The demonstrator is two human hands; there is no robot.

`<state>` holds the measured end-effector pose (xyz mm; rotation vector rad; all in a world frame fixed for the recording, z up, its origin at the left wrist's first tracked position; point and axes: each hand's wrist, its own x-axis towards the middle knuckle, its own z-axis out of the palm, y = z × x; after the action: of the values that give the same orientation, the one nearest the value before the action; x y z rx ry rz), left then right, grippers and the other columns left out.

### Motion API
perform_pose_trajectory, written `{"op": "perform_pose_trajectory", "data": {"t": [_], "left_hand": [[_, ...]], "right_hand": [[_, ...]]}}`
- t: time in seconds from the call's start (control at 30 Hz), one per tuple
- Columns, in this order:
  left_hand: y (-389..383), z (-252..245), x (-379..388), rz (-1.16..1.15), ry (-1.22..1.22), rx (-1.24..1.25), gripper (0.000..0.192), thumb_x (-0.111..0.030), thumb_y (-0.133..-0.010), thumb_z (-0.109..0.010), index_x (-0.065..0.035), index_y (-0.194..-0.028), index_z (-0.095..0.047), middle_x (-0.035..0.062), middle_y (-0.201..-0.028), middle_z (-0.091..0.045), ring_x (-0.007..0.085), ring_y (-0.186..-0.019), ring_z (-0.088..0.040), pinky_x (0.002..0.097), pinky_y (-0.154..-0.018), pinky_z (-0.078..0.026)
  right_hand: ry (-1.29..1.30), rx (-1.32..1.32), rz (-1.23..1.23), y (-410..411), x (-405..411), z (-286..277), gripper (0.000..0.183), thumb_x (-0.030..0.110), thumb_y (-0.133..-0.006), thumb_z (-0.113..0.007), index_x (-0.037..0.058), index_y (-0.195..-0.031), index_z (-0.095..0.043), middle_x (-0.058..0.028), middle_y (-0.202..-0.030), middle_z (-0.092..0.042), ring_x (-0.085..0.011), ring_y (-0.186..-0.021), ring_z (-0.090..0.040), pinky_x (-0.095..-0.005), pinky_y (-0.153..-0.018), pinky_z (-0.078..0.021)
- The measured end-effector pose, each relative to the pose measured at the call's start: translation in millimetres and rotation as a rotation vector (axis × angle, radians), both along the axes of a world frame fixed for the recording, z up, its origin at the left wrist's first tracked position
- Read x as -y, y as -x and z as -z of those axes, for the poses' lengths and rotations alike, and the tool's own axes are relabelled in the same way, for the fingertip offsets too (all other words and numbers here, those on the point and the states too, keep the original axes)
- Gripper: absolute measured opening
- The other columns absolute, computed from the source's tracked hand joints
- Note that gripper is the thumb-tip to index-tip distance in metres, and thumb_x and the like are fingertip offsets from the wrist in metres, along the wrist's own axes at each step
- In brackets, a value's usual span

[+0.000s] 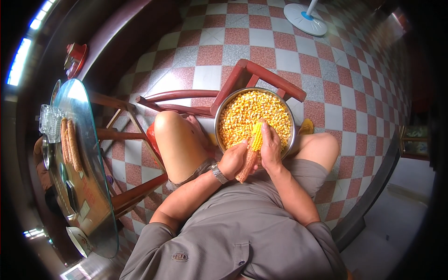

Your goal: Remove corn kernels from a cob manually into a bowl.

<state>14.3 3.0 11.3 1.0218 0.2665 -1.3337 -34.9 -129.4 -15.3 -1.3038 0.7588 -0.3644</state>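
Observation:
A partly shelled ear of corn (252, 150) is held between both hands above a round metal basin (217, 134). My left hand (233, 160), with a metal-banded watch at the wrist, grips its bare lower part. On the other side, my right hand (270, 144) lies along the ear, its thumb by the rows of yellow kernels that are still on the cob. Loose corn kernels (253, 108) fill much of the basin, which is between the knees. Some fingers are hidden behind the ear.
A red wooden chair or stool frame (224, 91) stands against the basin's far side. At left, a glass-topped table (99, 196) holds bare corncobs (71, 145), a clear glass object (51, 119) and a white bowl (77, 241). A round white stand base (305, 19) rests on the checkered floor.

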Motion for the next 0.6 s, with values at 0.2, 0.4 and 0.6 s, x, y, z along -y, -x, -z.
{"op": "perform_pose_trajectory", "data": {"t": [0.2,0.4,0.6], "left_hand": [[-1,3,-1,0.018,0.060,0.011,0.046,-0.047,-0.105,-0.042,-0.0043,-0.108,-0.057,0.0131,-0.084,-0.067,0.0233,-0.065,-0.065,0.0353,-0.059,-0.057],[1,9,-1,0.011,0.062,0.072,0.038,-0.042,-0.105,-0.046,-0.0049,-0.106,-0.057,0.0129,-0.083,-0.067,0.0220,-0.065,-0.065,0.0345,-0.059,-0.056],[2,7,-2,-0.008,0.077,0.070,0.040,-0.041,-0.106,-0.044,-0.0034,-0.105,-0.056,0.0127,-0.082,-0.066,0.0216,-0.064,-0.065,0.0333,-0.058,-0.056]], "right_hand": [[0.016,0.010,0.015,-1,-1,-6,0.045,0.039,-0.105,-0.048,0.0001,-0.123,-0.064,-0.0113,-0.112,-0.067,-0.0189,-0.101,-0.059,-0.0319,-0.090,-0.0460],[0.032,0.014,-0.004,0,-1,-2,0.045,0.038,-0.105,-0.048,-0.0005,-0.121,-0.064,-0.0099,-0.106,-0.066,-0.0182,-0.096,-0.058,-0.0320,-0.087,-0.0462],[0.037,0.002,-0.014,0,-3,-5,0.043,0.037,-0.105,-0.049,-0.0003,-0.121,-0.064,-0.0096,-0.104,-0.066,-0.0180,-0.095,-0.058,-0.0322,-0.085,-0.0465]]}}
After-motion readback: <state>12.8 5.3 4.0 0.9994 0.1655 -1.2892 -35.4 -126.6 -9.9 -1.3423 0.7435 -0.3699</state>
